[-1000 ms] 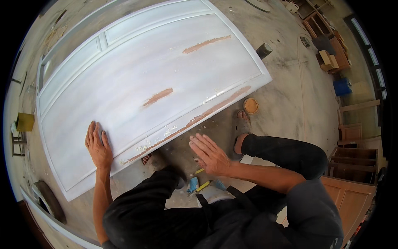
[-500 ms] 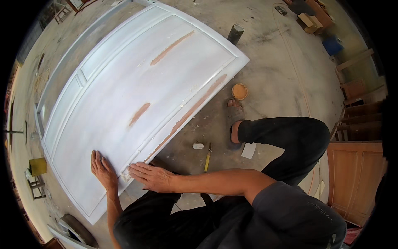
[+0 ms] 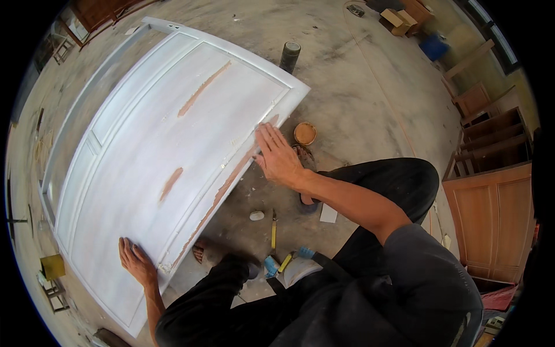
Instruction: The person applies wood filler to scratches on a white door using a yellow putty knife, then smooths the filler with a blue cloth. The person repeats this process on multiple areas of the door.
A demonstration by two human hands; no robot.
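A large white-primed panelled door [image 3: 144,156] lies flat over the concrete floor, with brown filler streaks on its face and along its near edge. My left hand [image 3: 136,260] rests flat on the door's near corner, fingers spread. My right hand [image 3: 276,155] lies open on the door's right edge, over the brown filler strip, holding nothing.
A small round tin of brown filler [image 3: 304,133] sits on the floor just right of the door edge. A dark can [image 3: 289,56] stands by the far corner. A yellow-handled tool [image 3: 273,234], a white lump [image 3: 256,216] and a blue-yellow tool [image 3: 277,265] lie near my feet. Wooden cabinets [image 3: 491,196] stand right.
My right hand has moved from beside my left hand up along the door's edge to its far right part. The left hand stays on the near corner.
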